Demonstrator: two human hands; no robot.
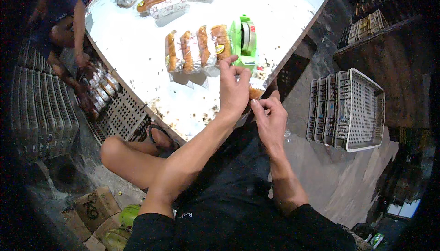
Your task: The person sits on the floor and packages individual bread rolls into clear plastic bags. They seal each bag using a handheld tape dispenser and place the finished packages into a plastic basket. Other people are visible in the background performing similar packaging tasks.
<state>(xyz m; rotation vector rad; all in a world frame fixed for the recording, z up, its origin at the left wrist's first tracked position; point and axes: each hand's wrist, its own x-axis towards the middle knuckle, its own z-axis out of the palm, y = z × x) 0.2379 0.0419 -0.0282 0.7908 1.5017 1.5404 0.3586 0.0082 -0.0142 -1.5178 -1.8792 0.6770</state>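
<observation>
On the white table [137, 68], four wrapped bread rolls lie side by side; the rightmost roll [221, 39] bears a yellow sticker and lies against a green tape dispenser [237, 37] with a roll of tape. My left hand [234, 87] is at the dispenser's near end, its thumb and fingers bent; whether tape is between them I cannot make out. Another roll in clear plastic [256, 93] lies at the table's near edge, partly hidden by my hands. Right beside it, my right hand [271, 118] has thumb and forefinger close together near the wrapper; a grip is not clear.
More wrapped bread [153, 1] lies at the table's far side. At left, another person's hands [82, 60] are over a plastic crate [122, 113] holding wrapped rolls. Stacked crates stand left [44, 113] and right [366, 110]. Cardboard [92, 209] and green fruits [130, 215] lie on the floor.
</observation>
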